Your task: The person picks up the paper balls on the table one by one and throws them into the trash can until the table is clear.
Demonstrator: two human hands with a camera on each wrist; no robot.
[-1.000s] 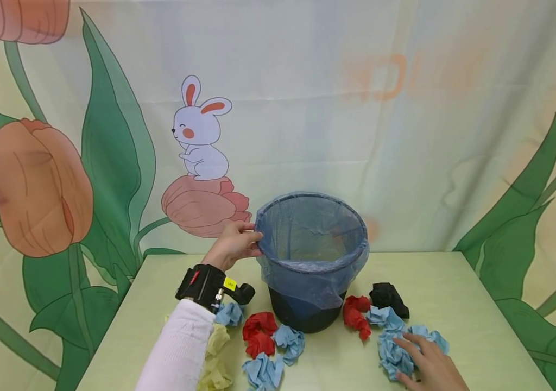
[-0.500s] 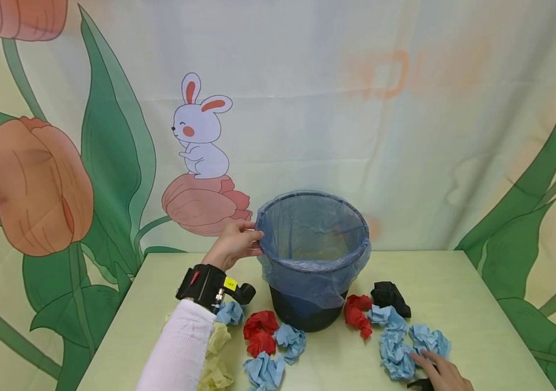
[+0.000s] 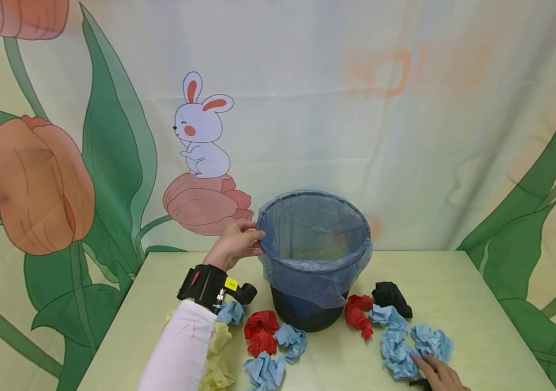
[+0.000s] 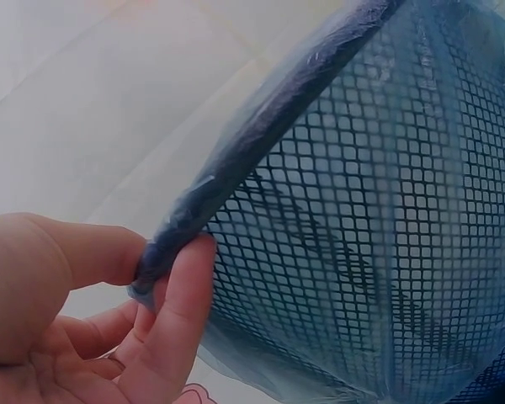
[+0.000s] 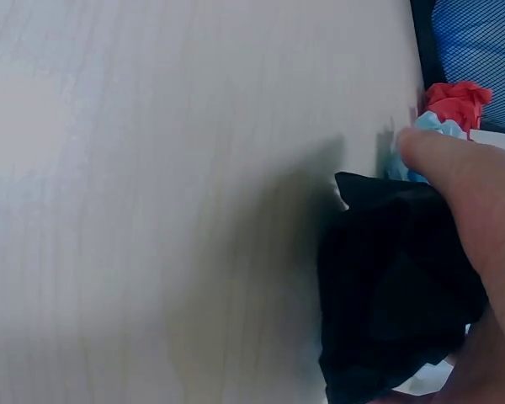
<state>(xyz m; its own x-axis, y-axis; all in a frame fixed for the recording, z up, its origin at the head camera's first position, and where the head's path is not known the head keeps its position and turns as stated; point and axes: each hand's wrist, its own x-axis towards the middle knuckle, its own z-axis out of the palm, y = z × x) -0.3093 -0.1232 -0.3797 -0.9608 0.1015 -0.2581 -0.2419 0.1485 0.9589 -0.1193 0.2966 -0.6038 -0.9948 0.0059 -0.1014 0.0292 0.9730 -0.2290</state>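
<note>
A black mesh wastebasket (image 3: 307, 320) lined with a translucent blue bag (image 3: 302, 279) stands at the back middle of the table. My left hand (image 3: 235, 243) pinches its bag-covered rim (image 4: 261, 126) on the left side, thumb and fingers on either side of it. At the lower right, my right hand (image 3: 439, 373) holds a crumpled black paper (image 5: 396, 286) between thumb and fingers, low over the table. In the head view little of that paper shows beneath the hand. Blue crumpled papers (image 3: 397, 353) lie just beyond the fingertips.
Right of the basket lie a red crumpled paper (image 3: 358, 315) and another black one (image 3: 391, 297). In front and left are red (image 3: 260, 331), blue (image 3: 265, 371) and yellow (image 3: 216, 372) crumpled papers. A printed curtain (image 3: 307, 108) hangs behind the table (image 3: 473, 326).
My right hand has moved slightly right and down from over the blue papers, and black paper now shows under it. The left hand keeps its hold on the rim.
</note>
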